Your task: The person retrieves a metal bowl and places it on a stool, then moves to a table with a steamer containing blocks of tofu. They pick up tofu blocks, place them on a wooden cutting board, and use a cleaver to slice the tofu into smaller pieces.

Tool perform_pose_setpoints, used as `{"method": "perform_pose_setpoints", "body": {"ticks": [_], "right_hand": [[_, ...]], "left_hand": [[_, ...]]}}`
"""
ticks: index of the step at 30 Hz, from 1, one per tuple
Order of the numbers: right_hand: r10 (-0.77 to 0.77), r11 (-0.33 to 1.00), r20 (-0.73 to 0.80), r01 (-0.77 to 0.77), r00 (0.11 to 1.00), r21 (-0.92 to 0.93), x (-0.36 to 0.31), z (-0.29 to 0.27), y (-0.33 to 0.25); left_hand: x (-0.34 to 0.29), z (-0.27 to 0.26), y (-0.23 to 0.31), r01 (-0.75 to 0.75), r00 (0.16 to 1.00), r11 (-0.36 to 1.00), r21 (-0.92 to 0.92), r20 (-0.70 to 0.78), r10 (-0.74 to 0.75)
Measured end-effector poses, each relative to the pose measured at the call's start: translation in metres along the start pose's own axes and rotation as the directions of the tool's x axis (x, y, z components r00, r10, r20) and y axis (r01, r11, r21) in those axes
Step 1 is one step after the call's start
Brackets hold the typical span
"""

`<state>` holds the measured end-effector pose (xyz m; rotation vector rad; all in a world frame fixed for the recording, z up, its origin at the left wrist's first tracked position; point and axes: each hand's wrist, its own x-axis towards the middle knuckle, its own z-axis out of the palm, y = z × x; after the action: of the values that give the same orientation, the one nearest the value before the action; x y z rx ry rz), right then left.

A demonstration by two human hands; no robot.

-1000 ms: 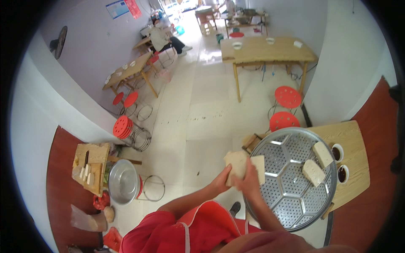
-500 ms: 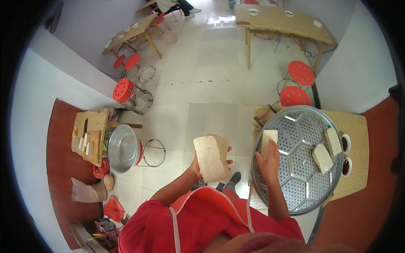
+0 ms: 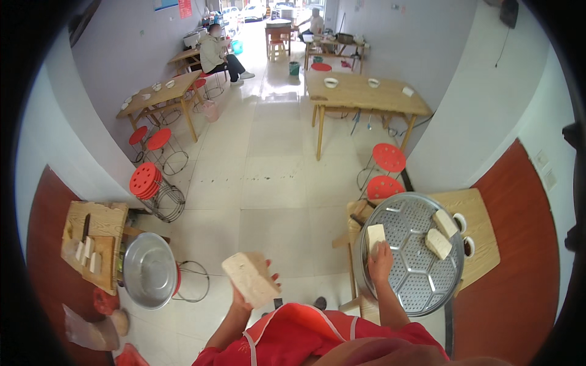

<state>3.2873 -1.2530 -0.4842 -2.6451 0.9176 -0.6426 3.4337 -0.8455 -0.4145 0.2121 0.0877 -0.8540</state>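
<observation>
My left hand [image 3: 251,287] is wrapped around pale slabs of tofu [image 3: 249,277], seemingly two pressed together, held over the floor in front of my apron. At the right, my right hand [image 3: 381,263] grips the near end of a tofu block [image 3: 375,235]. That block lies at the left side of a large round perforated metal steamer tray [image 3: 403,293]. Two more tofu pieces, one upright-looking [image 3: 445,223] and one with a rounded end [image 3: 438,243], rest toward the tray's right side, apart from my hand.
The tray sits on a wooden table [image 3: 485,244] with two small bowls [image 3: 468,246] beside it. Left, a metal basin [image 3: 149,270] stands on a stool near a cutting board [image 3: 105,244] with white pieces and a knife [image 3: 86,227]. Tables, red stools [image 3: 145,178] and seated people are farther off.
The view has tilted up, bringing the far doorway and people into sight. My right hand stays at the tofu block on the tray. The slabs in my left hand have tilted.
</observation>
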Motion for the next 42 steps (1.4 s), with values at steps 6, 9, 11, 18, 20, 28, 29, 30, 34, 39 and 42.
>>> {"method": "perform_pose_setpoints", "body": {"ticks": [6,9,11,18,20,28,29,30,34,39,42], "right_hand": [[0.276,0.961,0.041,-0.277,0.960,0.005,0.010,0.017,0.007],[0.300,0.940,0.068,-0.282,0.952,-0.192,0.013,0.024,0.001],[0.289,0.945,0.075,-0.272,0.954,-0.185,0.018,0.021,-0.004],[0.183,0.962,0.070,-0.164,0.981,-0.216,0.041,0.015,0.004],[0.065,0.968,0.113,-0.035,0.991,-0.248,0.033,0.020,0.015],[0.083,0.953,0.174,-0.027,0.981,-0.303,0.056,0.041,0.018],[0.092,0.960,0.141,-0.050,0.986,-0.276,0.056,0.037,0.015],[0.095,0.995,0.196,-0.085,0.976,-0.059,0.055,0.034,0.012],[0.088,0.631,0.493,-0.431,0.866,0.645,0.057,0.005,0.002],[0.369,0.002,0.589,-0.634,0.719,0.773,0.037,-0.017,-0.035],[0.200,-0.103,0.588,-0.580,0.784,0.808,0.000,-0.009,-0.104]], "left_hand": [[-0.049,-0.015,0.038,-0.183,0.979,0.983,0.029,-0.084,0.185],[-0.062,-0.013,0.037,-0.280,0.954,0.960,0.028,-0.107,0.281],[-0.066,-0.005,0.027,-0.342,0.930,0.939,0.030,-0.135,0.342],[-0.079,0.012,-0.002,-0.451,0.875,0.892,-0.041,-0.221,0.432],[-0.085,0.009,-0.006,-0.475,0.862,0.879,0.029,-0.186,0.472],[-0.132,0.034,0.031,-0.446,0.893,0.893,-0.062,-0.108,0.438],[-0.150,0.036,0.043,-0.465,0.884,0.882,-0.073,-0.085,0.459],[-0.168,0.034,0.054,-0.480,0.877,0.872,-0.096,-0.060,0.477],[-0.279,0.012,0.117,-0.527,0.849,0.823,-0.215,-0.079,0.523],[-0.370,-0.026,0.152,-0.633,0.772,0.766,-0.115,-0.164,0.614],[-0.438,-0.040,0.177,-0.684,0.730,0.712,-0.161,-0.145,0.668]]}}
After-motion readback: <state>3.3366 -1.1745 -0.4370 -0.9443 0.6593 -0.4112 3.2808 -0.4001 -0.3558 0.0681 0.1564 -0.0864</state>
